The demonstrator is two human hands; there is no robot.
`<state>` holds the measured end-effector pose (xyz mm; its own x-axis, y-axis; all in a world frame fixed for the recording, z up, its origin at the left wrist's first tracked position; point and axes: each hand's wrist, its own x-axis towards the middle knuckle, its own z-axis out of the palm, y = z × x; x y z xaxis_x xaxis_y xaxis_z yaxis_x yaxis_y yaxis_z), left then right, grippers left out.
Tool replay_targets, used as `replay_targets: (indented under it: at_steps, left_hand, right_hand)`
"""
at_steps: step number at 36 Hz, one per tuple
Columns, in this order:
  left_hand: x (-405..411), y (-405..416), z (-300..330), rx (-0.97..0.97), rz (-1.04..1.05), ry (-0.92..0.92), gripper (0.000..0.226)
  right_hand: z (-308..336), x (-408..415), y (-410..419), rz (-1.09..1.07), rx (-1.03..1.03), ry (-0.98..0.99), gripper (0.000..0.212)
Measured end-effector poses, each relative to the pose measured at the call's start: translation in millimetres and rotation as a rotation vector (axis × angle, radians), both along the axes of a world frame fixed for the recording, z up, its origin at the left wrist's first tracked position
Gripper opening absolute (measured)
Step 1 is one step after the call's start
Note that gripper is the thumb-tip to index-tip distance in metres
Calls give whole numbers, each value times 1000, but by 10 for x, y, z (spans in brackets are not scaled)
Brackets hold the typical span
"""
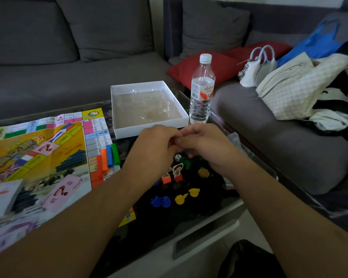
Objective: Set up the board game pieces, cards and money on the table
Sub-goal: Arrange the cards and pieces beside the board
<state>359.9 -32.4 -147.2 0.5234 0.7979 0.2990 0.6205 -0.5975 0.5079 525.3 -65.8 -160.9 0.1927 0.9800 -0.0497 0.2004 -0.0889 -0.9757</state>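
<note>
**Hands meet above the loose pieces**

I see the sofa [68, 73] behind the table [209, 213]. The game board [38, 157] lies unfolded on the table's left part, with a white card stack [2, 195] on its near left. The open white box [147, 105] sits beyond, a water bottle [202, 89] just beside it on the right. Coloured bars [107, 157] rest at the board's right edge. My left hand [155, 149] and right hand [207, 145] are together, fingers curled and fingertips touching; whether they pinch anything I cannot tell. Below them: a die [177, 157], blue tokens [160, 201], yellow tokens [187, 195].
</note>
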Motion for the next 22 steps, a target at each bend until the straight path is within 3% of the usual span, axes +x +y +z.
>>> replay_targets:
  at_steps: [3,7,9,17,22]
  left_hand:
    - [-61,52,-14,-36,88,-44,21]
    - [-181,59,-38,-116,157,-92,20]
    - [-246,44,-49,-155,170,-96,22]
    - [-458,-24,-86,-200,160,-87,22]
    - [-596,-114,-84,-149,182,-68,13]
  right_hand:
    - [0,8,127,-53,-10,-52,13]
    - [-131,7,380,-145,-23,-766,16]
    - [-231,-15,456,-127,-54,-922,13]
    - [-262,-71,470,-192,-72,-1085,5]
    - [-213,-20,338,-235,-59,-989,11]
